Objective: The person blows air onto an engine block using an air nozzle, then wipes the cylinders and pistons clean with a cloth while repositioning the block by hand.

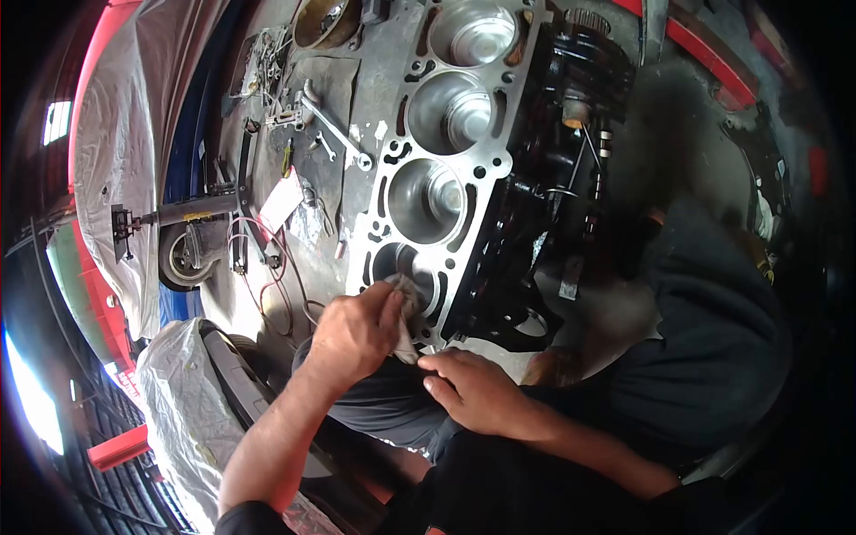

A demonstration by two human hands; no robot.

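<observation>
An engine block (495, 165) with a bright machined top face lies in front of me, its cylinder bores in a row. My left hand (357, 328) grips a whitish rag (406, 334) and presses it into the mouth of the nearest bore (392, 259). The rag's lower end hangs over the block's near edge. Beside that end is my right hand (474, 389), close to the block's near corner. Its thumb and forefinger are apart, and I see nothing held between them; the other fingers are partly hidden.
Another person in dark clothing (713, 330) is close on the right. To the left are wrenches (334, 129), a white card (282, 198), a red hose (266, 299) and a wheeled stand (192, 214). A bowl (325, 22) sits at the far end. Plastic sheeting (183, 383) covers something nearby.
</observation>
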